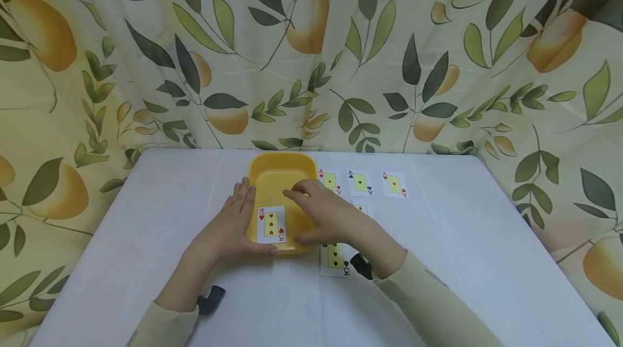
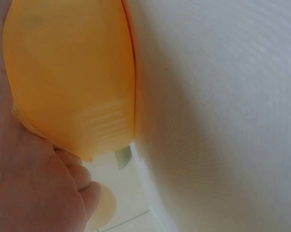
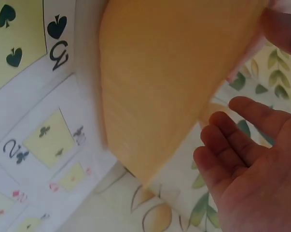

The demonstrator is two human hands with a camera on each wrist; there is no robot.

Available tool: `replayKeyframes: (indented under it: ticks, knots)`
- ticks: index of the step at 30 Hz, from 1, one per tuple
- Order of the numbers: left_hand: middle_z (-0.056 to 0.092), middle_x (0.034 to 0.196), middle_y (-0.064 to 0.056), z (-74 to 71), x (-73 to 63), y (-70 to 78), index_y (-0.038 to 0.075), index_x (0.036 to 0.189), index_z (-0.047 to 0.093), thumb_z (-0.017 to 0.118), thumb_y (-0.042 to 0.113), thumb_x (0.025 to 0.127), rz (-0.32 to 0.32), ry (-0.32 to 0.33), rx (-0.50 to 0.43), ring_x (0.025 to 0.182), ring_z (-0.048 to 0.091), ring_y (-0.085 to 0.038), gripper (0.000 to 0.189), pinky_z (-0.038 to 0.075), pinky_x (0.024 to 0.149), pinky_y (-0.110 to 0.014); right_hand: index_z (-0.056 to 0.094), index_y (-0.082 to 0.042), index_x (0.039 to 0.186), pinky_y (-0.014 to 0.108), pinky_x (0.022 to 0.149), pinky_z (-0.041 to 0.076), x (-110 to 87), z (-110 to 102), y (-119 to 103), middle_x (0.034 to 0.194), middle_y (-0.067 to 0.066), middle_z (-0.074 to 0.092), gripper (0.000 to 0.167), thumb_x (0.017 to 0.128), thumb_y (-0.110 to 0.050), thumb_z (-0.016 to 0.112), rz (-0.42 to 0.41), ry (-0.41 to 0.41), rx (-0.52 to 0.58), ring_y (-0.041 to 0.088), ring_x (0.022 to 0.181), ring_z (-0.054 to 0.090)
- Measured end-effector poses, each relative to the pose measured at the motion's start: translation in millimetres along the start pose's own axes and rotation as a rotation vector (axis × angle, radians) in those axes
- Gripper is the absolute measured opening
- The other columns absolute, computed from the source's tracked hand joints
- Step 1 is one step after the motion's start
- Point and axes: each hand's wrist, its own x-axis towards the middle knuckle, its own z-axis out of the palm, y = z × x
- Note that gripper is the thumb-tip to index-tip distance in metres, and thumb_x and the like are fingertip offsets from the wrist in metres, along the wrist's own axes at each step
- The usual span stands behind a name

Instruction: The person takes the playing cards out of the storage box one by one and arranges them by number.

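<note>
A yellow plastic tray [image 1: 273, 180] stands on the white table, with a three of hearts card [image 1: 271, 225] lying inside toward the near left. My left hand [image 1: 232, 224] rests along the tray's left rim, fingers straight, thumb at the near edge. The left wrist view has the tray's outer wall [image 2: 73, 72] beside the palm. Over the right side of the tray hovers my right hand [image 1: 327, 212], fingers loosely bent, with nothing between them. In the right wrist view its thumb [image 3: 283, 34] is right at the tray's rim. A three of spades [image 1: 335, 261] lies on the table below the right hand.
Behind the right hand lie an ace of diamonds [image 1: 329, 181], an ace of clubs [image 1: 360, 182] and an ace of hearts [image 1: 395, 184]. A two of clubs [image 3: 48, 137] shows beside the tray in the right wrist view. A fruit-patterned curtain [image 1: 311, 82] hangs behind the table.
</note>
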Motion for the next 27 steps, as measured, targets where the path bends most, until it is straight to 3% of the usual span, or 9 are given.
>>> replayKeyframes:
  ticks: [12, 20, 27]
  knots:
    - [-0.008, 0.168, -0.011, -2.8, -1.5, 4.7, 0.002, 0.16, 0.007, 0.072, 0.084, 0.06, 0.013, 0.008, 0.004, 0.155, -0.004, -0.031, 0.145, 0.017, 0.123, -0.052, 0.051, -0.015, 0.147, 0.03, 0.106, 0.046, 34.6, 28, -11, 0.137, 0.003, 0.051, 0.084, 0.076, -0.045, 0.085, -0.058, -0.122, -0.052, 0.019, 0.123, 0.045]
    - [-0.009, 0.168, -0.011, -2.3, -1.8, 3.5, 0.002, 0.16, 0.008, 0.07, 0.087, 0.058, 0.014, 0.008, -0.007, 0.155, -0.005, -0.032, 0.146, 0.017, 0.123, -0.053, 0.063, -0.028, 0.135, 0.03, 0.104, 0.047, 47.3, 46, -11, 0.136, 0.001, 0.052, 0.065, 0.076, -0.048, 0.084, -0.033, -0.204, -0.073, 0.019, 0.12, 0.046]
    - [-0.009, 0.168, -0.011, -1.5, -1.1, 2.0, 0.003, 0.16, 0.006, 0.071, 0.086, 0.059, 0.02, 0.008, 0.002, 0.155, -0.005, -0.031, 0.145, 0.016, 0.124, -0.051, 0.062, -0.026, 0.132, 0.026, 0.092, 0.048, 52.4, 51, -9, 0.124, -0.001, 0.053, 0.07, 0.072, -0.054, 0.085, 0.001, -0.189, -0.082, 0.016, 0.107, 0.045]
